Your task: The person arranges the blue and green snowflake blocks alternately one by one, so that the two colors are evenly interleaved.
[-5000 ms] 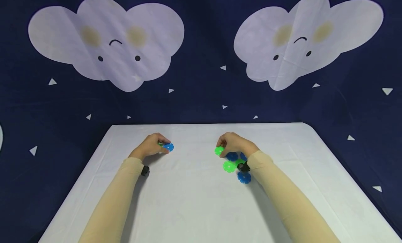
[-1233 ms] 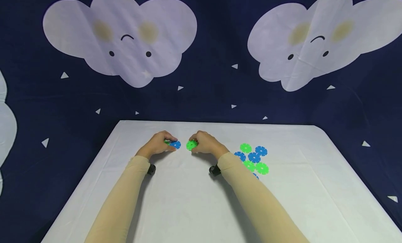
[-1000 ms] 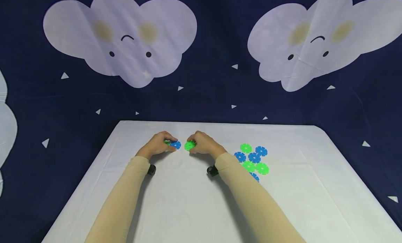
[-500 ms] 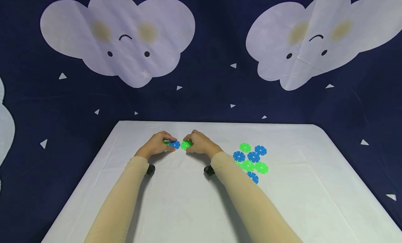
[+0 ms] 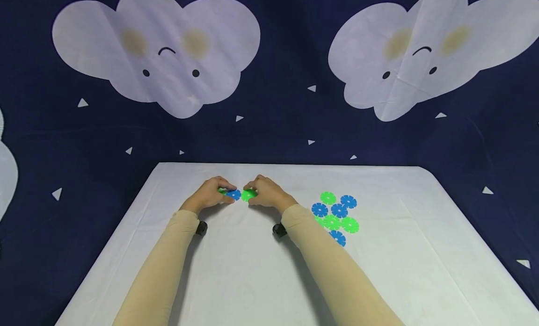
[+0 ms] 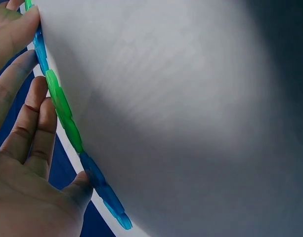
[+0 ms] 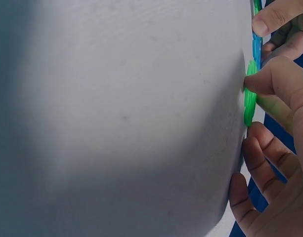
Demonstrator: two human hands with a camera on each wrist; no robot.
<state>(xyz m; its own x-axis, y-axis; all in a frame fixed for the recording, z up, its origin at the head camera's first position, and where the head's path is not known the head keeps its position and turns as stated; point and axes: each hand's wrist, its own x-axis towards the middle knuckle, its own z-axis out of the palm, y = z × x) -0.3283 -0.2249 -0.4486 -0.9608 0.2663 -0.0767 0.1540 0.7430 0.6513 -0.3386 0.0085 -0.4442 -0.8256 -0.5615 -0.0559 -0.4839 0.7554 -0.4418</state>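
Above the far part of the table, my left hand (image 5: 209,193) pinches a blue notched interlocking disc (image 5: 234,195) between thumb and fingers. That disc ends a row: a green disc (image 6: 64,111) and another blue disc (image 6: 106,192) trail behind it along the palm in the left wrist view. My right hand (image 5: 267,193) pinches a single green disc (image 5: 248,195) by its edges. In the right wrist view, this green disc (image 7: 250,98) meets or overlaps the blue disc's edge (image 7: 256,48); whether their notches are engaged I cannot tell. Fingers partly cover the row.
Several loose discs lie flat on the white table (image 5: 252,270), right of my right forearm, among them a blue disc (image 5: 348,201) and a green disc (image 5: 350,225). The sleeve partly covers some. A dark blue cloth (image 5: 286,129) with clouds hangs behind the table.
My right hand has taken a green disc from the pile and moved left, bringing it up to the blue disc. My left hand keeps its grip almost in place.
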